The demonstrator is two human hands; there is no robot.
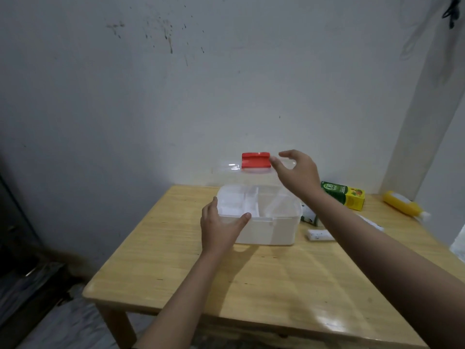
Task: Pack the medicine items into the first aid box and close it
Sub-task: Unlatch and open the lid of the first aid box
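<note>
The box [261, 217] sits open near the middle of the bench [176, 268], its clear lid [241, 172] standing up at the back with the red handle [255, 160] on top. The left hand [219, 230] braces the box's front left corner, thumb lying along the rim, fingers fairly straight, nothing clasped. The right hand [298, 175] reaches up by the lid's top edge beside the handle, fingers spread and relaxed; whether it touches the lid I cannot tell. Inside there are pale dividers, but contents are too washed out to read. Out on the bench to the right lie a green-and-yellow carton [344, 195], a yellow bottle [402, 204], a white tube [320, 235] and another small pack [309, 217] tucked beside the box. So packing looks barely begun: those items are outside, and closing comes after.
</note>
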